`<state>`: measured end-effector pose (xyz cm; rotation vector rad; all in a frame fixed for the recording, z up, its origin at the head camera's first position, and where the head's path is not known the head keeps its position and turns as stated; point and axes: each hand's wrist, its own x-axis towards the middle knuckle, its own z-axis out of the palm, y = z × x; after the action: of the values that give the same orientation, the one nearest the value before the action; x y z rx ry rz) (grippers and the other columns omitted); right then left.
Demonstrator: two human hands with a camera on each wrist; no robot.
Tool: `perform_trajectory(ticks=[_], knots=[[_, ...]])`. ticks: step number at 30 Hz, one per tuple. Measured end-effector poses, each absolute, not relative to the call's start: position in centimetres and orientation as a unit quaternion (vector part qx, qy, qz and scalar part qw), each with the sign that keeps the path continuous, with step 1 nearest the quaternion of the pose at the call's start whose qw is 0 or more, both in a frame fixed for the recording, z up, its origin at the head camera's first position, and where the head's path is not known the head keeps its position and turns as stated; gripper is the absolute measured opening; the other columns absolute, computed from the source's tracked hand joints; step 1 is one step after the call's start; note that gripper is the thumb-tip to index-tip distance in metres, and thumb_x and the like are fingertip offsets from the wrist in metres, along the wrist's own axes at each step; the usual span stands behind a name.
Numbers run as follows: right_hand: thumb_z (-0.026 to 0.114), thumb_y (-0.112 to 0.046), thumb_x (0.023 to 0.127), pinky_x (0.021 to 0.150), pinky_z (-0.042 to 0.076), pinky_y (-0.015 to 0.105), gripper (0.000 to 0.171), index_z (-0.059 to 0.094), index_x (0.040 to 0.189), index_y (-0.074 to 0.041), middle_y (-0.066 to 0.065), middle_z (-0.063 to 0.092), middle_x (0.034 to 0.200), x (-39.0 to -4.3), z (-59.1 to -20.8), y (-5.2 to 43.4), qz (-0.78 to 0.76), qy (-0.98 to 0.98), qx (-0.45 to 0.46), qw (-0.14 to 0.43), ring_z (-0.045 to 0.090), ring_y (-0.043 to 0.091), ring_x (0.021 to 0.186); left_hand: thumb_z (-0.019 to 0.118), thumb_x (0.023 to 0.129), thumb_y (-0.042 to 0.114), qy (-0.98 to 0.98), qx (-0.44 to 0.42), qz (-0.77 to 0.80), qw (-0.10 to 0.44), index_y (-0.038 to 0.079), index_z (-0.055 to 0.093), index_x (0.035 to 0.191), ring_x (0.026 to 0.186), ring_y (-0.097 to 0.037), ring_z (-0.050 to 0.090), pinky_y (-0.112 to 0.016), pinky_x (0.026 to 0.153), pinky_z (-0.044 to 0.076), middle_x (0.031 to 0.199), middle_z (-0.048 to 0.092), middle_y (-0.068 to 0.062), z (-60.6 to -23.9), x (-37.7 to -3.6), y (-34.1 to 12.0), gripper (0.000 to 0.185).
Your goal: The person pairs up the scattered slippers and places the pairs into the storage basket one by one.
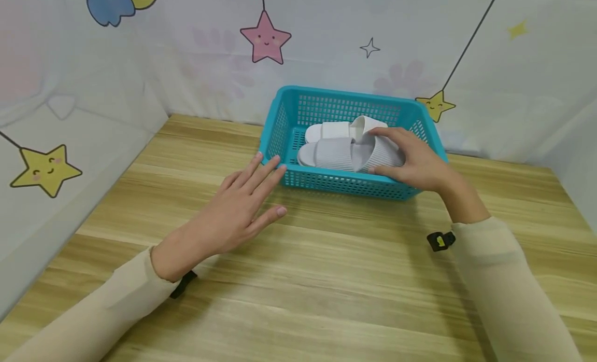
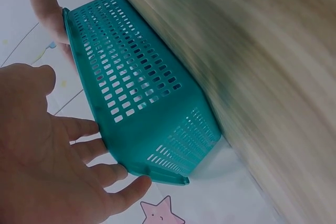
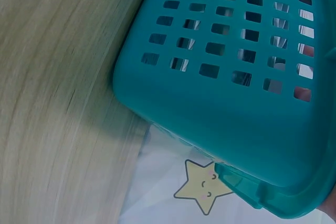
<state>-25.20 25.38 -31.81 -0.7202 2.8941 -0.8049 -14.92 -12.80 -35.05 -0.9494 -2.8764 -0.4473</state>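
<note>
A teal slotted basket (image 1: pixel 336 183) stands on the wooden table (image 1: pixel 326 279) toward the back. Two pale grey slippers lie in it: a near slipper (image 1: pixel 331 154) and a far slipper (image 1: pixel 328 129). My right hand (image 1: pixel 410 154) reaches over the basket's front right rim and grips the right end of the near slipper, fingers on top and thumb below. My left hand (image 1: pixel 261 193) lies open with straight fingers, the tips touching the basket's front left corner. In the left wrist view the left hand (image 2: pixel 68 166) meets the basket (image 2: pixel 142 93) at its rim. The right wrist view shows only the basket (image 3: pixel 236 77) wall.
Fabric walls printed with stars close in the table on the left, back and right; a yellow star (image 1: pixel 44 170) marks the left wall, a pink star (image 1: pixel 266 38) the back. Bare wood stretches in front of the basket.
</note>
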Motion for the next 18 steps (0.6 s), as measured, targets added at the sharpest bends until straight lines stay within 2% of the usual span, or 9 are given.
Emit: perform_trajectory(ticks=[4,10,18], knots=[[0.080,-0.029,0.096,0.103,0.044,0.065,0.071,0.047,0.158,-0.020,0.014,0.045,0.160,-25.26,-31.77,25.32,-0.261,0.935,-0.237,0.038,0.043,0.039,0.137,0.049,0.112,0.049,-0.939,-0.310,-0.146,0.043,0.011,0.017,0.171,0.165,-0.035,0.000,-0.063,0.126,0.020,0.179,0.009,-0.007,-35.08,-14.92,-12.86,0.077],[0.077,-0.024,0.098,0.111,0.039,0.066,0.069,0.046,0.159,-0.018,0.016,0.042,0.163,-25.49,-31.83,25.29,-0.260,0.932,-0.245,0.061,0.042,0.040,0.142,0.049,0.112,0.049,-0.938,-0.311,-0.146,0.043,0.011,0.017,0.171,0.165,-0.035,0.000,-0.064,0.126,0.020,0.179,0.010,-0.008,-35.10,-14.95,-12.90,0.078],[0.075,-0.027,0.099,0.112,0.038,0.067,0.073,0.040,0.163,-0.018,0.016,0.038,0.165,-25.68,-31.81,25.26,-0.271,0.930,-0.228,0.093,0.041,0.040,0.141,0.050,0.112,0.050,-0.937,-0.313,-0.147,0.041,0.011,0.017,0.171,0.165,-0.035,-0.001,-0.064,0.126,0.020,0.179,0.009,-0.008,-35.11,-14.92,-12.87,0.078]])
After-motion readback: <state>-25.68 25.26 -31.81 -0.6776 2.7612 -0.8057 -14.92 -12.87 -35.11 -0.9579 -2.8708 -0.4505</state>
